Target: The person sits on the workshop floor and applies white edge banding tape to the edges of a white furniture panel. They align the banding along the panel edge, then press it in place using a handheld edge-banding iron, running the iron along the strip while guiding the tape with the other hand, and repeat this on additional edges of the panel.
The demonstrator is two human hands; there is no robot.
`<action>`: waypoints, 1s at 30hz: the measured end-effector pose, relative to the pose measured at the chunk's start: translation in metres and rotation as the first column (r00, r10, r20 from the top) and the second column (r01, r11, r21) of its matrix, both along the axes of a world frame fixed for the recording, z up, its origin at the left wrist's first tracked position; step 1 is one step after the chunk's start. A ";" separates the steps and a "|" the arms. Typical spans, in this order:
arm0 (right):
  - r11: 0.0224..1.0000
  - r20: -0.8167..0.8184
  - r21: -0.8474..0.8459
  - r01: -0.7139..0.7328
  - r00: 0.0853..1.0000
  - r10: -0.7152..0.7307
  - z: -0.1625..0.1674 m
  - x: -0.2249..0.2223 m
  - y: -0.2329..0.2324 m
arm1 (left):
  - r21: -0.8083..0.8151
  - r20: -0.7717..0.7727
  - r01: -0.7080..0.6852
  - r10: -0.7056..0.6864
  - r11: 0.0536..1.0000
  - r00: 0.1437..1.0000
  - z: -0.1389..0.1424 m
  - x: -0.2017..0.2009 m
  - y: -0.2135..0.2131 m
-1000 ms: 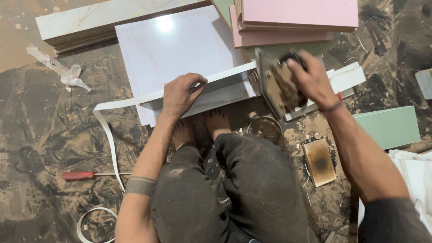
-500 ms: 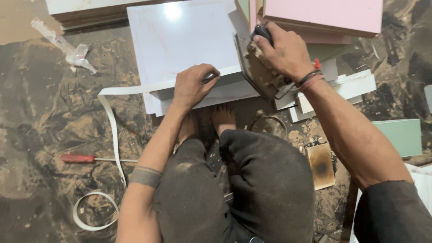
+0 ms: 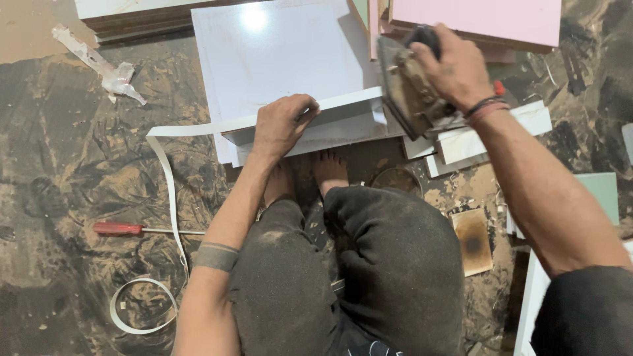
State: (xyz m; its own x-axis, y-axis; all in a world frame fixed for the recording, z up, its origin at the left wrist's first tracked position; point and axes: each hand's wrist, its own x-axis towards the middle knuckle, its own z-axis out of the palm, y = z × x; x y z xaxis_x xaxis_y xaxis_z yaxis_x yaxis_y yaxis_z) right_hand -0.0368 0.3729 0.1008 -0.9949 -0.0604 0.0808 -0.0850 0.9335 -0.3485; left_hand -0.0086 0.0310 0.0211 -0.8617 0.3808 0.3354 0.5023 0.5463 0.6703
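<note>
**Iron carried to the board's right end**

Since the earlier frame, my right hand (image 3: 461,69) has carried the old clothes iron (image 3: 412,92) from the pink panel to the white board (image 3: 310,122)'s right end, grip closed around its handle. My left hand (image 3: 282,124) presses the white edge-banding strip (image 3: 173,191) onto the board's edge, fingers curled over it. A red screwdriver (image 3: 119,229) lies on the floor.
</note>
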 end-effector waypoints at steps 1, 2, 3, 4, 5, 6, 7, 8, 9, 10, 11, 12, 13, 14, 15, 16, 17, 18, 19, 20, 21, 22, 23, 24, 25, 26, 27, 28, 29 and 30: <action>0.999 0.025 -0.019 0.033 0.999 -0.032 -0.001 0.000 0.009 | -0.004 -0.001 -0.002 0.002 1.000 1.000 -0.001 -0.001 0.000; 1.000 0.018 0.016 0.016 1.000 -0.016 -0.003 0.000 0.015 | -0.010 0.004 0.000 0.000 1.000 1.000 -0.001 -0.001 0.000; 0.999 0.005 0.052 0.001 1.000 -0.001 -0.004 0.000 0.020 | -0.015 0.002 0.004 -0.004 1.000 1.000 -0.002 -0.003 0.000; 0.996 -0.008 0.085 -0.012 1.000 0.013 -0.006 0.000 0.020 | -0.003 -0.002 0.007 -0.007 1.000 1.000 -0.003 -0.004 0.000; 0.997 -0.008 0.077 -0.029 1.000 0.030 -0.007 -0.001 0.017 | 0.009 0.003 0.012 -0.012 1.000 1.000 -0.003 -0.004 0.000; 0.997 -0.009 0.068 -0.044 0.999 0.045 -0.009 -0.001 0.011 | 0.019 0.007 0.018 -0.018 1.000 1.000 -0.004 -0.004 0.001; 0.997 -0.020 0.059 -0.057 0.998 0.059 -0.011 -0.002 0.001 | 0.023 0.021 0.018 -0.018 1.000 1.000 -0.004 -0.003 0.001; 0.995 -0.054 0.061 -0.077 0.995 0.080 -0.011 -0.004 -0.012 | 0.028 0.028 0.017 -0.018 0.999 0.999 -0.004 -0.002 0.002; 0.993 -0.088 0.065 -0.097 0.991 0.103 -0.013 -0.003 -0.027 | 0.034 0.036 0.016 -0.017 0.999 0.999 -0.004 -0.002 0.003; 0.990 -0.118 0.070 -0.119 0.985 0.127 -0.014 -0.003 -0.042 | 0.033 0.036 0.017 -0.019 0.999 0.999 -0.004 -0.002 0.004; 0.993 -0.083 0.044 -0.108 0.990 0.112 -0.014 -0.003 -0.058 | 0.030 0.039 0.019 -0.020 0.999 0.999 -0.003 -0.001 0.004; 0.995 -0.047 0.017 -0.097 0.994 0.098 -0.015 -0.003 -0.074 | 0.025 0.043 0.020 -0.021 0.999 0.999 -0.001 0.000 0.003; 0.996 -0.011 -0.011 -0.087 0.996 0.087 -0.016 -0.003 -0.089 | 0.009 0.034 0.025 -0.025 1.000 0.999 0.001 0.001 0.000; 0.996 -0.020 -0.014 -0.091 0.996 0.091 -0.017 -0.001 -0.102 | -0.008 0.024 0.029 -0.029 1.000 0.999 0.004 0.003 -0.005; 0.995 -0.030 -0.017 -0.098 0.995 0.098 -0.017 0.000 -0.115 | -0.023 0.014 0.031 -0.031 0.999 0.999 0.008 0.005 -0.011; 0.994 -0.038 -0.022 -0.109 0.993 0.108 -0.016 0.001 -0.124 | -0.062 -0.016 0.034 -0.035 0.998 0.999 0.012 0.007 -0.021; 0.992 -0.045 -0.029 -0.120 0.992 0.118 -0.015 0.002 -0.131 | -0.102 -0.043 0.034 -0.039 0.994 0.998 0.017 0.012 -0.036; 0.991 -0.052 -0.039 -0.131 0.990 0.129 -0.013 0.002 -0.136 | -0.144 -0.068 0.033 -0.043 0.989 0.997 0.023 0.016 -0.055; 0.989 -0.059 -0.049 -0.142 0.989 0.139 -0.011 0.002 -0.140 | -0.176 -0.084 -0.002 -0.013 0.984 0.996 0.029 0.022 -0.074; 0.987 -0.052 -0.050 -0.154 0.987 0.151 -0.009 0.002 -0.142 | -0.205 -0.099 -0.036 0.016 0.978 0.995 0.035 0.028 -0.094; 0.985 -0.047 -0.051 -0.164 0.986 0.162 -0.006 0.001 -0.142 | -0.233 -0.117 -0.069 0.043 0.970 0.992 0.040 0.032 -0.111; 0.984 -0.045 -0.048 -0.174 0.984 0.172 -0.003 0.000 -0.142 | -0.265 -0.116 -0.075 0.046 0.961 0.992 0.043 0.034 -0.124; 0.985 -0.041 -0.036 -0.171 0.985 0.169 -0.001 -0.001 -0.142 | -0.296 -0.115 -0.080 0.048 0.952 0.992 0.047 0.035 -0.136; 0.986 -0.037 -0.022 -0.166 0.986 0.165 0.001 -0.002 -0.142 | -0.325 -0.115 -0.083 0.048 0.942 0.992 0.048 0.037 -0.144; 0.988 -0.033 -0.008 -0.157 0.987 0.157 0.002 -0.003 -0.143 | -0.316 -0.131 -0.087 0.048 0.945 0.990 0.048 0.038 -0.148; 0.987 -0.032 -0.009 -0.162 0.986 0.162 0.002 -0.003 -0.143 | -0.308 -0.149 -0.088 0.044 0.947 0.988 0.048 0.039 -0.151; 0.986 -0.029 -0.008 -0.165 0.986 0.165 0.001 -0.003 -0.143 | -0.299 -0.167 -0.087 0.037 0.950 0.985 0.048 0.039 -0.153; 0.986 -0.019 -0.006 -0.168 0.986 0.167 0.000 -0.003 -0.143 | -0.289 -0.147 -0.094 0.053 0.953 0.988 0.046 0.040 -0.153; 0.986 -0.021 0.000 -0.166 0.986 0.166 -0.001 -0.003 -0.141 | -0.279 -0.125 -0.096 0.063 0.955 0.990 0.045 0.041 -0.152; 0.987 -0.025 0.009 -0.159 0.987 0.159 -0.002 -0.002 -0.138 | -0.267 -0.106 -0.094 0.067 0.959 0.992 0.044 0.040 -0.149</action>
